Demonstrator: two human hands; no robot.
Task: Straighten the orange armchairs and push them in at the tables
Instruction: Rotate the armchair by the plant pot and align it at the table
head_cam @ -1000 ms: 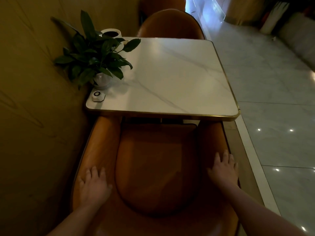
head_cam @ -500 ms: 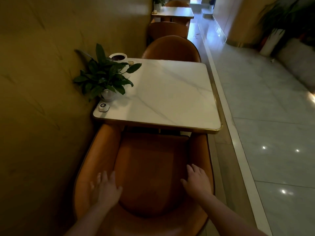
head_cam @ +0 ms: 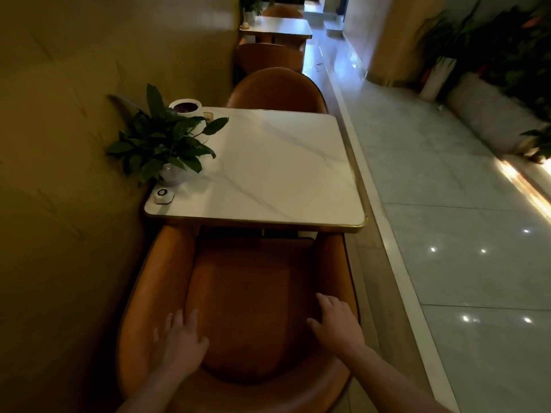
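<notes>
An orange armchair (head_cam: pixel 250 296) stands right below me, its front tucked under the near edge of a white marble table (head_cam: pixel 277 171) with a gold rim. My left hand (head_cam: pixel 179 344) lies flat on the inner left side of the chair's back, fingers spread. My right hand (head_cam: pixel 337 320) rests flat on the inner right side. Neither hand grips anything. A second orange armchair (head_cam: pixel 277 89) faces me across the table, and further orange armchairs (head_cam: pixel 268 56) stand at another table (head_cam: pixel 280 26) beyond.
A potted plant (head_cam: pixel 162 141), a white cup (head_cam: pixel 186 108) and a small white call button (head_cam: pixel 163 195) sit on the table's left side by the wall (head_cam: pixel 74 144). A raised step edge (head_cam: pixel 384 234) borders the glossy tiled aisle (head_cam: pixel 447 204) on the right, with planters (head_cam: pixel 489 55) beyond.
My view has lifted and pulled back, showing the row of tables ahead. Both hands slid inward from the chair's outer arms onto the inner sides of its back.
</notes>
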